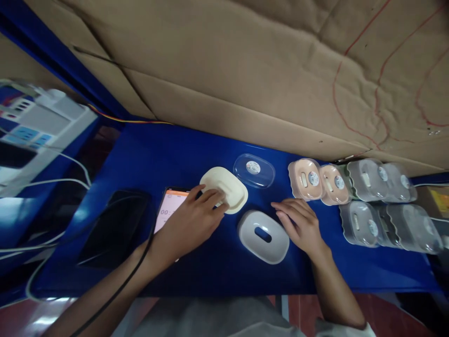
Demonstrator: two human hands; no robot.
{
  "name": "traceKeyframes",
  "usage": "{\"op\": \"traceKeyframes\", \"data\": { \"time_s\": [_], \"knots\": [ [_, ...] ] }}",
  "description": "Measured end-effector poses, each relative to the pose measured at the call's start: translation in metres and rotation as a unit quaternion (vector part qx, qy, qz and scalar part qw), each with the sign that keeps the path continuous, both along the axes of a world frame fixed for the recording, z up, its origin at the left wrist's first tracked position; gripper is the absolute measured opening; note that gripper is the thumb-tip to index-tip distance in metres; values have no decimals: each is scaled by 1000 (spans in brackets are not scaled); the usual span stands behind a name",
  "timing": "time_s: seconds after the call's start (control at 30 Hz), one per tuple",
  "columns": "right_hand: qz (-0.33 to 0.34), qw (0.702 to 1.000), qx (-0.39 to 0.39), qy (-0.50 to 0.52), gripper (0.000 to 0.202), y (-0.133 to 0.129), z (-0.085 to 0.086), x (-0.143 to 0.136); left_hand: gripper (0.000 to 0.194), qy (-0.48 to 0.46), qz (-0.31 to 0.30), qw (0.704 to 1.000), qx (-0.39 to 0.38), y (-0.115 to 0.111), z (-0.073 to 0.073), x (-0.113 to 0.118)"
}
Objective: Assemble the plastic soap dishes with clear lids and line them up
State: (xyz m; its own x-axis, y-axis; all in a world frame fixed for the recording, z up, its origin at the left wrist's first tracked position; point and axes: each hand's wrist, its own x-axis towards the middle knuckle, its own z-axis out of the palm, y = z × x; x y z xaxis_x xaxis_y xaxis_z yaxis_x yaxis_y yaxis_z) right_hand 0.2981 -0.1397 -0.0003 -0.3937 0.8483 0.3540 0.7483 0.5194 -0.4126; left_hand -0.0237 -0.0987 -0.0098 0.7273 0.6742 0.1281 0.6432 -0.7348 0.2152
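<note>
My left hand (191, 220) rests with its fingers on the near edge of a cream soap-dish piece (226, 187) lying on the blue table (147, 154). My right hand (300, 222) lies flat, fingers together, beside a white oval tray with a slot (264, 236), touching its right edge. A clear oval lid with a round sticker (254, 170) sits just behind both pieces.
Rows of assembled soap boxes stand at the right: two pink ones (317, 180) and several clear grey ones (382, 206). A phone showing a timer (170, 210) lies under my left wrist, a dark tablet (114, 227) further left, with cables. Cardboard (245, 70) backs the table.
</note>
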Motion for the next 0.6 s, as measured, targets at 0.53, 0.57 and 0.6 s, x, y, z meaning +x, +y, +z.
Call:
{"op": "traceKeyframes", "data": {
  "time_s": [0.53,0.57,0.6],
  "knots": [
    [89,989,-31,-115,29,-22,-1,-18,47,-17,-28,999,-11,-4,3,10],
    [89,989,-29,-115,33,-21,-1,-17,43,-8,-5,1000,1,-3,1,9],
    [88,989,-32,-116,38,-20,0,-16,40,-2,11,1000,10,-1,-1,8]
  ]
}}
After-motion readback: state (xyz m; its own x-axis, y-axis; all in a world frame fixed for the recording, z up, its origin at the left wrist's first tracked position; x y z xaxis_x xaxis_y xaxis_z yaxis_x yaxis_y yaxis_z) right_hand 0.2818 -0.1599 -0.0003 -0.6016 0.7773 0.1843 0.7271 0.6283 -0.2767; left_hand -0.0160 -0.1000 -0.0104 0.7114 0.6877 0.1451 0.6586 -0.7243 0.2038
